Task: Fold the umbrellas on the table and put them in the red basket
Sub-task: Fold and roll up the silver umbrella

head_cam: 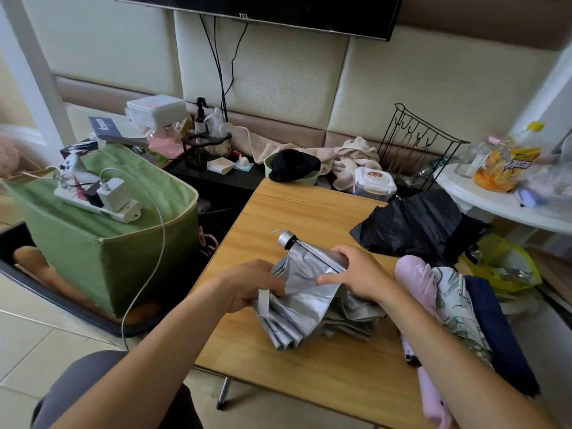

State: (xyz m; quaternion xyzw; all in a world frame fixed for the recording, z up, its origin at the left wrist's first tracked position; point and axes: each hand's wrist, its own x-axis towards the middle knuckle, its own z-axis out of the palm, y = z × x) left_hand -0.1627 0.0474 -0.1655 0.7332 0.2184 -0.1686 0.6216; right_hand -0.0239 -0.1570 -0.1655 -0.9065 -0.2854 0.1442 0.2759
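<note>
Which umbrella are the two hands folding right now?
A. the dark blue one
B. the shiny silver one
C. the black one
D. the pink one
B: the left hand and the right hand both grip the folds of the silver umbrella on the wooden table, while the black umbrella lies untouched farther back to the right.

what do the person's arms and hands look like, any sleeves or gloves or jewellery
Both arms are bare from the frame edge down to the wrists: no sleeves show. The left hand and the right hand wear no gloves, and no rings, watch or bracelet can be seen on the parts in view. Nails look short and unpainted, though they are small in the picture.
</note>
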